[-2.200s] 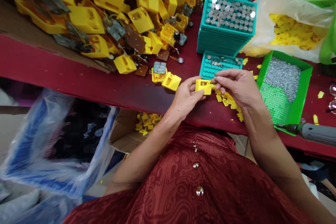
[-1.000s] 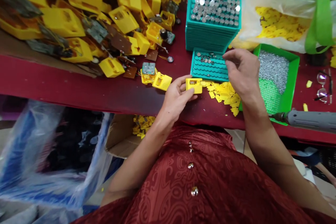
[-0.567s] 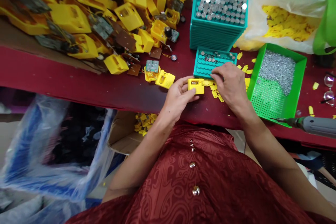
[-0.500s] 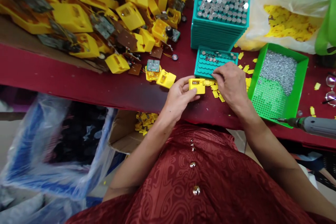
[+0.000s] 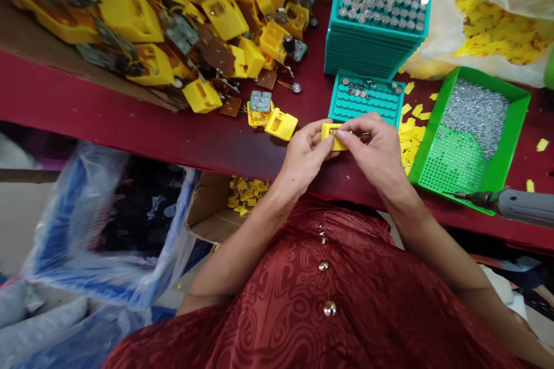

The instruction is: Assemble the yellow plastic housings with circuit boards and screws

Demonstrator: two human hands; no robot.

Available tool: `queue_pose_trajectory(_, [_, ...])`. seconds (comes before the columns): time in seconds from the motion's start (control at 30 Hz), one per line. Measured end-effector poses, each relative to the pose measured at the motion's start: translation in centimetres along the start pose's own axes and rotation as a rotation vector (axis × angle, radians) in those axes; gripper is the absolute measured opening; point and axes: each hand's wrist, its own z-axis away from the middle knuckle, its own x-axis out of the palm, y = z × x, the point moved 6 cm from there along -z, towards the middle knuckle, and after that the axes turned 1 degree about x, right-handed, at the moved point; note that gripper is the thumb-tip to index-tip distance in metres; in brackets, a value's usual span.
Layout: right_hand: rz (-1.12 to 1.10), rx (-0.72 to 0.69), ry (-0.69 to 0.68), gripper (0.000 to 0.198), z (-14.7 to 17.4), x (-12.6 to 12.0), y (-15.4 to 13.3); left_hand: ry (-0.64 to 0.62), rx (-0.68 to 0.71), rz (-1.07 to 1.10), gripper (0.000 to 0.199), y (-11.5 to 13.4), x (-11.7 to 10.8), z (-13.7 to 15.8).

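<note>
My left hand (image 5: 305, 153) grips a small yellow plastic casing (image 5: 341, 144) above the table's front edge. The casing's recess faces up, with shiny metal in it. Fingers and thumb of my right hand (image 5: 374, 147) are pinched together over that recess; whatever they hold, probably very small, is hidden. Just beyond the hands lies a teal tray (image 5: 367, 105) with rows of round hollows and several button cells at its far side. Loose yellow plastic tabs (image 5: 411, 141) lie to the right of my right hand.
Stacked teal trays (image 5: 367, 49) full of button cells stand behind. A green basket (image 5: 470, 167) of small metal parts is at right, with a grey power screwdriver (image 5: 519, 204) by its front corner. Piled yellow casings (image 5: 130, 17) with wired boards fill the left. An open carton (image 5: 212, 213) sits below.
My right hand has come from the teal tray to the casing and now pinches over its recess. My left hand still holds the casing. The whole view has shifted slightly.
</note>
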Motion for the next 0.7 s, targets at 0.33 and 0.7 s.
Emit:
queue_pose_trajectory(0.33, [0.162, -0.057, 0.143, 0.006, 0.9, 0.3, -0.1, 0.061, 0.222, -0.251, 0.036, -0.3, -0.1, 0.2])
queue_pose_trajectory(0.7, [0.196, -0.132, 0.107, 0.016, 0.9, 0.1, 0.4, -0.007, 0.193, -0.208, 0.038, 0.0, 0.4, 1.4])
